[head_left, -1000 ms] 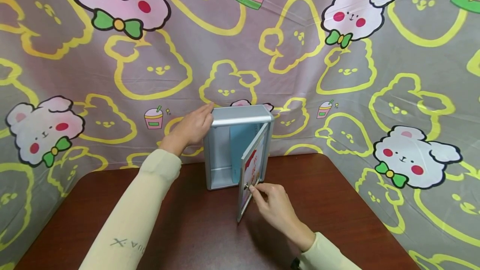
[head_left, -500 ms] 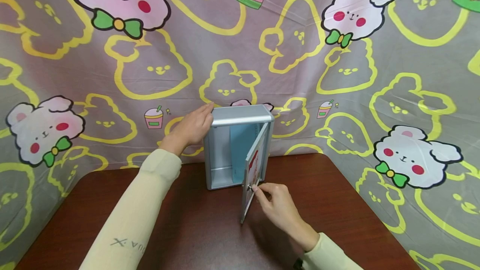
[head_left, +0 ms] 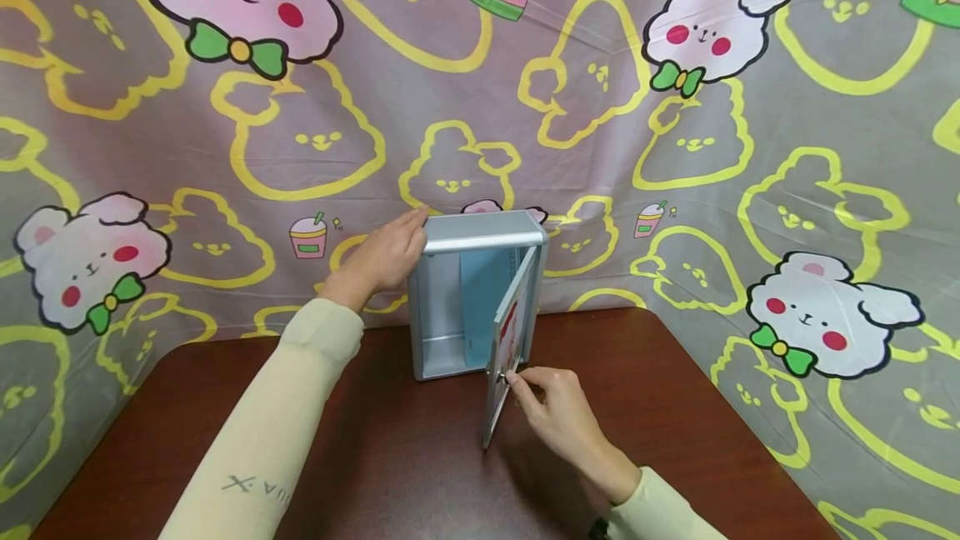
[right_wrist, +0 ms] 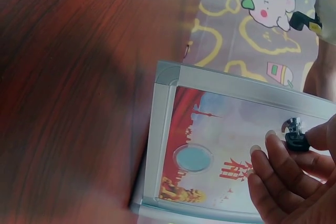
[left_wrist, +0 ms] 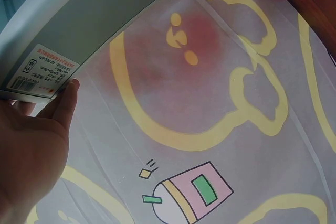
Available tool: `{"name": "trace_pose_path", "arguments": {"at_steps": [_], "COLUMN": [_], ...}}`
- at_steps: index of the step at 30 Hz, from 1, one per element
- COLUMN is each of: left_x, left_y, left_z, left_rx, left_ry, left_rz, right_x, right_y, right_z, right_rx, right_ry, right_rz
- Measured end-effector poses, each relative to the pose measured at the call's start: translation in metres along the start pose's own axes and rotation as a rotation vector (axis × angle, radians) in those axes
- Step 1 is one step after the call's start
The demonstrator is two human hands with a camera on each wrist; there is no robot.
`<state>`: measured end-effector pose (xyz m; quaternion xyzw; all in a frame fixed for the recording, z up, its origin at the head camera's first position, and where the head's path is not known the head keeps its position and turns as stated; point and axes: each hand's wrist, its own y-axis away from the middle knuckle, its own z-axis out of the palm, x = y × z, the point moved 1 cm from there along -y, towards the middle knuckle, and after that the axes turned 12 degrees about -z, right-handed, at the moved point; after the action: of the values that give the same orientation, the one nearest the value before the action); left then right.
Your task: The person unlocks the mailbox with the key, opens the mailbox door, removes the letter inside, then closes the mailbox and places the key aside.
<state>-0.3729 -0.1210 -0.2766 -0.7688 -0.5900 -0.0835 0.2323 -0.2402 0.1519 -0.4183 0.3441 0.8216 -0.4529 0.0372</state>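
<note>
In the head view, a silver-grey metal box (head_left: 483, 228) stands upright near the far edge of the brown wood-grain counter (head_left: 375, 457), before a cartoon-printed cloth (head_left: 585, 161). Its door (head_left: 506, 347) hangs open at the right side, swung toward the wearer, and a light-blue panel (head_left: 477, 298) shows inside. The left hand (head_left: 384, 255) holds the box's upper left corner; the right hand (head_left: 558, 408) is at the door's lock.

In the left wrist view, the box's plain grey side carries a white label (left_wrist: 42, 72) with red lettering and a barcode, the left fingers against the edge beside it.

In the right wrist view, the right thumb and index finger pinch a black-headed key (right_wrist: 297, 142) at the lock. The silver-framed door face bears red drapery, a golden lion, a red character and a bluish oval window (right_wrist: 193, 158).
</note>
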Motion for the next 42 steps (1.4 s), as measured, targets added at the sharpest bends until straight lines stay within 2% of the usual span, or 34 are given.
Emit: {"name": "trace_pose_path", "arguments": {"at_steps": [7,14,22,29,42], "left_x": [-0.001,-0.001,0.000,0.000,0.000], "left_y": [0.000,-0.001,0.000,0.001,0.001], "left_z": [0.000,0.000,-0.002,-0.001,-0.003], "left_rx": [0.004,-0.006,-0.013,-0.021,-0.031], "left_ry": [0.003,0.011,0.005,0.016,-0.006], "left_rz": [0.000,0.005,0.012,-0.008,0.013], "right_x": [0.001,0.002,0.002,0.003,0.007], "right_y": [0.002,0.004,0.006,0.009,0.013], "right_z": [-0.002,-0.005,-0.009,-0.011,-0.016], "right_rx": [0.008,-0.001,0.011,0.015,0.023], "right_ry": [-0.016,-0.008,-0.011,-0.017,-0.021], "right_rz": [-0.009,0.027,0.024,0.037,0.044]}}
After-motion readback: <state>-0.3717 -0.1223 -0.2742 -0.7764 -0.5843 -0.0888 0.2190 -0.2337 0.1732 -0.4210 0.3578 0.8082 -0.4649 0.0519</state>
